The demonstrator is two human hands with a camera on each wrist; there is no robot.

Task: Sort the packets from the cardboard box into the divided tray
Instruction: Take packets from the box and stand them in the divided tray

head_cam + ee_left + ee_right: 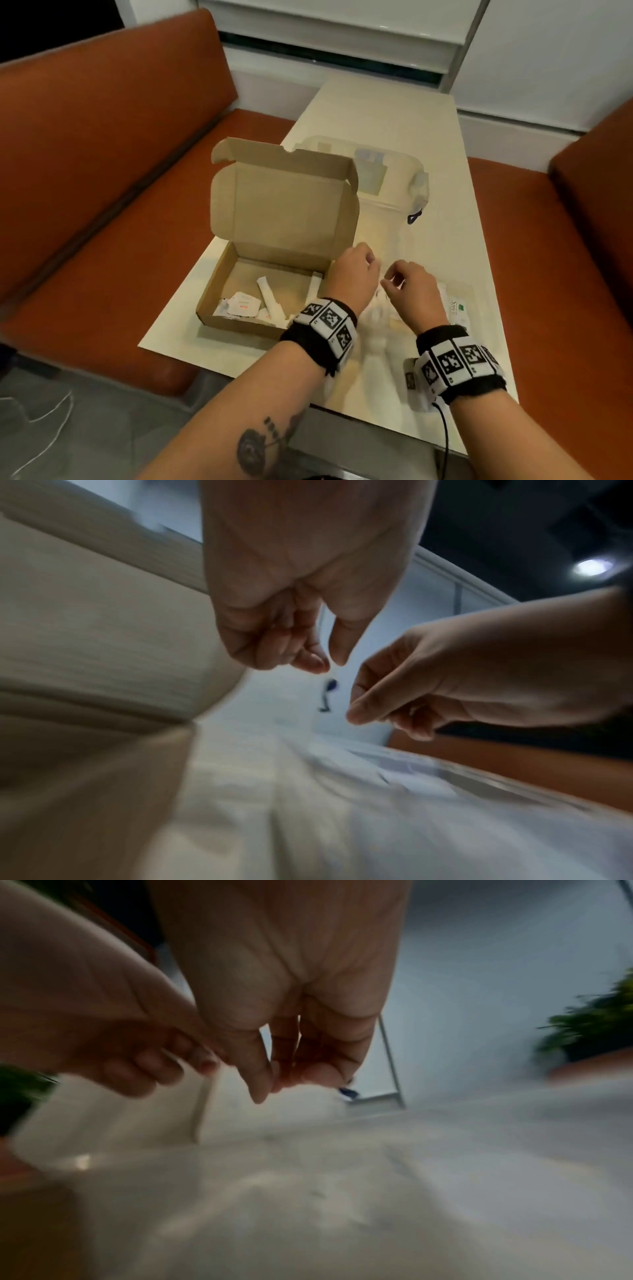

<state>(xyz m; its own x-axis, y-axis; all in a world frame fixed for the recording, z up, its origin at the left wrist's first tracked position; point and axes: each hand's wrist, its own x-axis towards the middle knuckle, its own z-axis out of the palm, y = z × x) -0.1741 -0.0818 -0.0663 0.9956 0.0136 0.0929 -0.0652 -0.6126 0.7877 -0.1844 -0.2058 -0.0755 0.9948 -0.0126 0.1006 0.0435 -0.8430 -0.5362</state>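
Observation:
The open cardboard box sits on the table's left side, lid up. Several white packets and a long white sachet lie in it. To its right is the clear divided tray, hard to make out, with a green-labelled packet in it. My left hand and right hand hover close together over the tray's far end. In the left wrist view my left hand has curled fingers, with the thumb tip near the index. My right hand has its thumb against its fingers. Nothing shows between either hand's fingers.
A clear plastic container with a blue latch stands behind the box. Orange bench seats flank the cream table. The box lid rises just left of my left hand.

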